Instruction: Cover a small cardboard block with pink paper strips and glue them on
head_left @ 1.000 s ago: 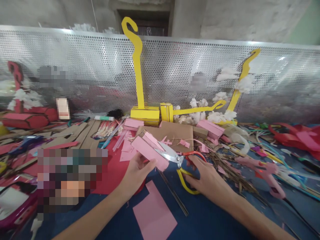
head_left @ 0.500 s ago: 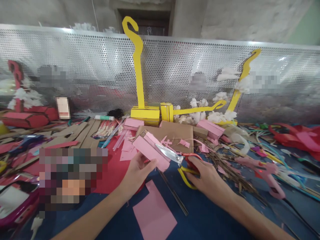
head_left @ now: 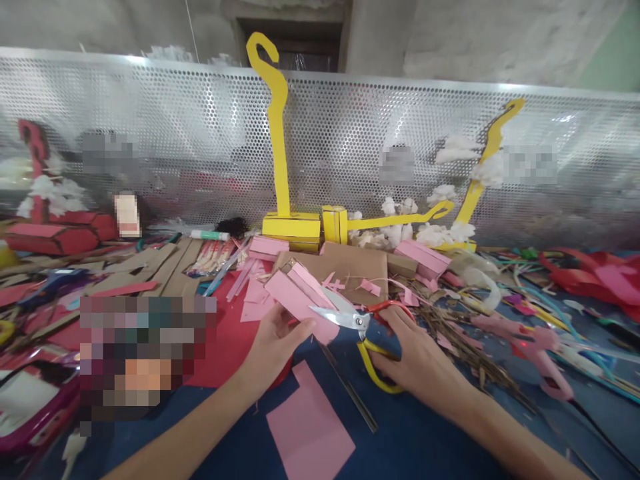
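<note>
My left hand (head_left: 280, 340) grips the near end of a small pink paper-covered box (head_left: 295, 293), thumb on its side. In my right hand (head_left: 410, 353) are scissors (head_left: 350, 320) with one red and one yellow handle loop, their blades spread. The blades lie across the pink box, one on its side face and the other near its upper edge. Just below lies a cut sheet of pink paper (head_left: 313, 427) on the blue table surface. A thin dark rod (head_left: 353, 393) rests to the right of that sheet.
Pink glue gun (head_left: 537, 347) lies at right near brown twigs (head_left: 475, 360). Behind stand yellow hook-shaped pieces on bases (head_left: 291, 227) before a perforated metal panel (head_left: 330, 133). Cardboard strips (head_left: 165, 267) and a red sheet (head_left: 220, 353) spread at left; another pink box (head_left: 423, 259) sits beyond.
The scissors' blades and handles have spread wider as my right hand opened them. My left hand and the pink box stay almost in place.
</note>
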`<state>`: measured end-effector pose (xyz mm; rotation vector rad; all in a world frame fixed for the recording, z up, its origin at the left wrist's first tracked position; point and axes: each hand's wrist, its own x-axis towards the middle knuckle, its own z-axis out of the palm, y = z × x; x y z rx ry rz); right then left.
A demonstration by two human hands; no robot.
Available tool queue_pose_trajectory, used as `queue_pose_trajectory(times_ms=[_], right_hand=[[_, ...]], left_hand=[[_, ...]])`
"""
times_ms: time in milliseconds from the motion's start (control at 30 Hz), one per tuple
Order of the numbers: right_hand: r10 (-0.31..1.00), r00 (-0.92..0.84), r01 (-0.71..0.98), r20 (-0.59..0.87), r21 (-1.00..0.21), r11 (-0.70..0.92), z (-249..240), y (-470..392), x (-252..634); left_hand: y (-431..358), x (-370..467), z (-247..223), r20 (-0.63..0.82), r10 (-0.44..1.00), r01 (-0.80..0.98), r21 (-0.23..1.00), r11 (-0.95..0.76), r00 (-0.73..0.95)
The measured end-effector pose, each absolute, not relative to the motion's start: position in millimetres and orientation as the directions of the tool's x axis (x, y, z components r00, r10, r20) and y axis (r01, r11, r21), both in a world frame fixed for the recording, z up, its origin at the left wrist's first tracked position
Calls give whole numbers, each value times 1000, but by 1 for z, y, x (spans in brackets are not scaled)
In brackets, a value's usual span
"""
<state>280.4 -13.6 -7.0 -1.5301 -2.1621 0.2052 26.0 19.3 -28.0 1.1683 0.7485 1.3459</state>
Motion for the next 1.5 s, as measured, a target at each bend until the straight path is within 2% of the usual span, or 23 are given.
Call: queue_pose_trajectory(times_ms=[200, 800, 967, 1067, 1233, 1367, 1500], right_hand=[[947, -231, 864, 224, -401, 305, -15, -11, 284], [929, -244, 834, 277, -430, 347, -22, -10, 287], [908, -229, 821, 350, -432, 373, -18, -10, 285], [913, -169, 856, 372, -403, 323, -16, -11, 283], [928, -74, 873, 366, -426, 237, -15, -10, 283], [912, -81, 852, 403, -447, 273, -12, -7, 285], [890, -157, 850, 427, -401, 343, -8, -8, 288]], left_hand=[[17, 25, -26, 215, 968, -313, 935, -166, 130], [15, 28, -25, 237, 959, -341, 924, -173, 155], [16, 28, -26, 212, 967, -354, 923, -150, 142], [18, 27, -30, 171, 979, -359, 925, -122, 110], [21, 25, -32, 130, 985, -434, 898, -69, 111], [21, 25, -28, 113, 986, -459, 887, -45, 122], [21, 26, -26, 113, 988, -456, 889, -52, 108]])
